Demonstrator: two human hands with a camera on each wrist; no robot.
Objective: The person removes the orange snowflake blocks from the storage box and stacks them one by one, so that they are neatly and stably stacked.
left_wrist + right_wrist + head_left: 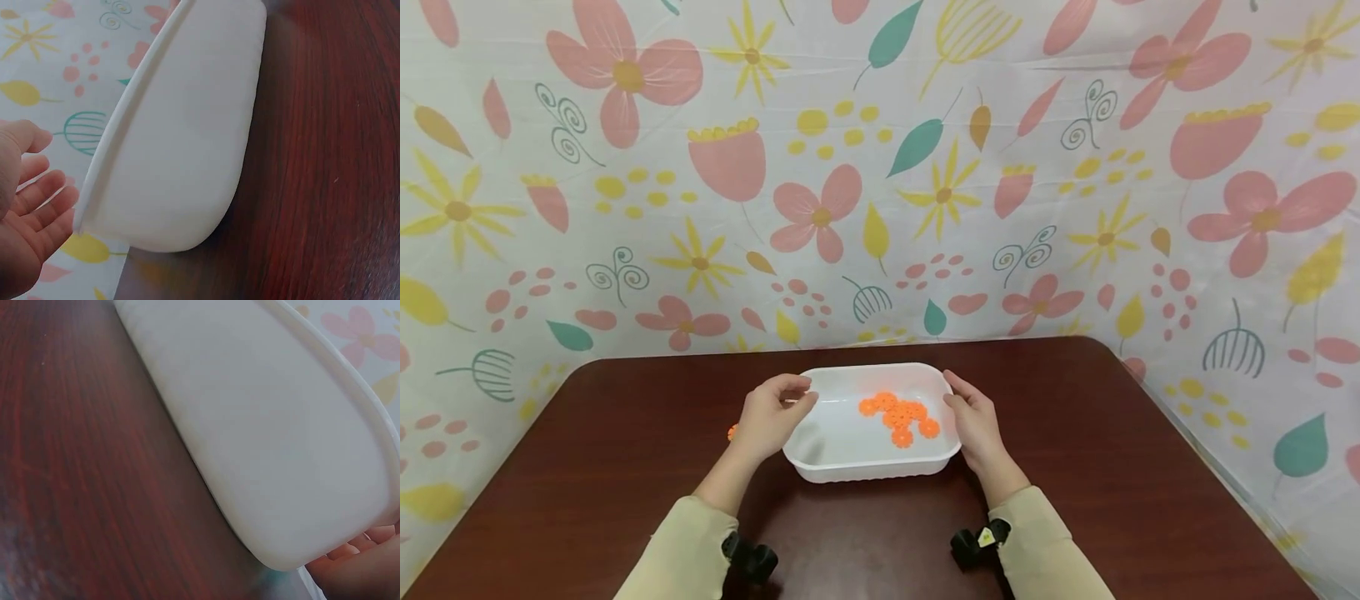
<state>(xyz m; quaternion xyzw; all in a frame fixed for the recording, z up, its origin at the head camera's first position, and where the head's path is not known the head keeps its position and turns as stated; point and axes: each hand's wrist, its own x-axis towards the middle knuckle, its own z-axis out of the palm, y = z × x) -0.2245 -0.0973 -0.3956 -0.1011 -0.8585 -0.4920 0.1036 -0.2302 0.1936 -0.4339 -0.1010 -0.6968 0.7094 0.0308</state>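
A white plastic tray [838, 433] with rounded corners sits on the table, its outer wall [169, 137] filling much of the left wrist view. Inside, toward its right half, lie several small orange scalloped discs [898, 414]. My left hand [772, 417] is at the tray's left rim, fingers loosely bent and nothing between thumb and fingers. In the left wrist view that hand [31, 200] is beside the rim. My right hand [976, 421] grips the right end, thumb over the rim; in the right wrist view its fingers [350, 550] are partly hidden behind the tray.
Another orange piece [732, 432] lies on the dark brown wooden table [1075, 433], left of my left wrist and partly hidden by it. A flower-printed cloth [880, 208] hangs behind the table. Black wrist devices [748, 558] are strapped over both sleeves.
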